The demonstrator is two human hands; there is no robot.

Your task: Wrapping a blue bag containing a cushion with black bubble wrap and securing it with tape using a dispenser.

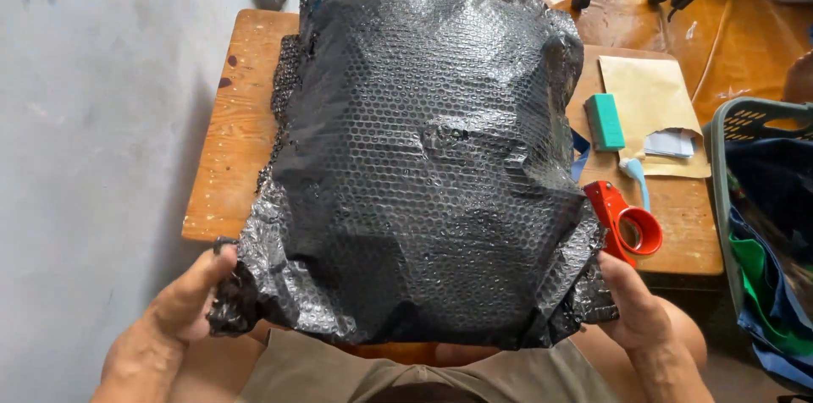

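Black bubble wrap covers a bulky parcel (423, 166) that both hands hold up over the wooden table (233, 124). The left hand (182, 301) grasps its lower left corner, thumb pressed on the wrap; the right hand (631, 301) clasps the lower right corner. Just right of the parcel lie a red tape dispenser (627, 221), a teal block (605, 121) and a brown envelope (652, 102). A basket (720, 149) of cloth stands beside the table.

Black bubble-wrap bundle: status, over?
Left hand and right hand grip black bubble-wrap bundle at near corners. Bundle over wooden table. Red tape dispenser beside right hand.
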